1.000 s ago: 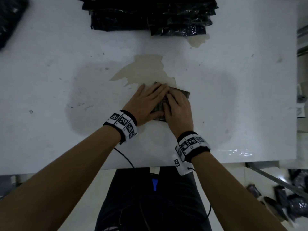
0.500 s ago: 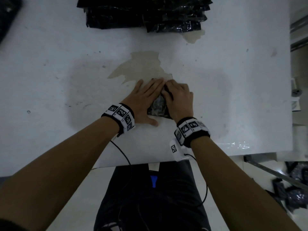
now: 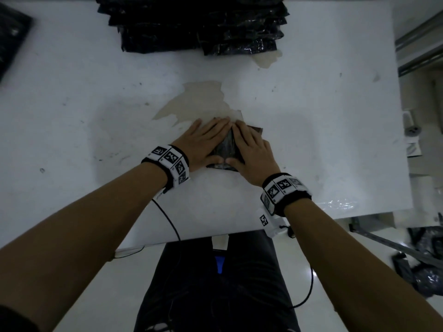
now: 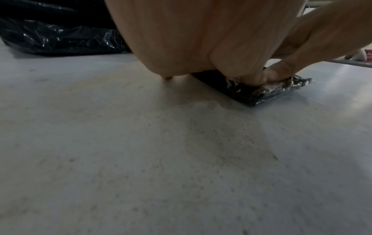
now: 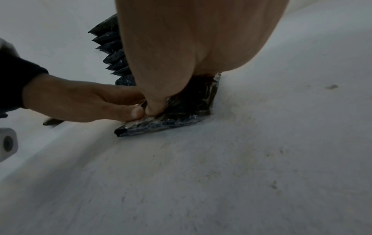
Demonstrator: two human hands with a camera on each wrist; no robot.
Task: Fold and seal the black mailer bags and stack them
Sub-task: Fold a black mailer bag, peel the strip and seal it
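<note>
Half a second ago my right hand [image 3: 251, 152] was curled over the folded mailer bag [image 3: 226, 150] with its fingertips at the far edge; now it lies flatter, fingers stretched forward, and both thumbs have come together at the near edge. My left hand [image 3: 203, 142] has stayed spread on the bag's left half. The bag sits on the white counter [image 3: 84, 116] directly under both palms, a dark strip of it showing in the gap between them and one corner poking out past my right fingers. Neither grip closes around anything: the fingers of both hands are straight and press down, and in the wrist views the two thumb tips touch each other while pushing on the crinkled near edge [image 5: 161, 120] [image 4: 261, 89]. Both forearms reach forward and angle inward so the hands meet in a wedge. Well beyond my fingertips lies the stack of finished bags [image 3: 196, 25].
</note>
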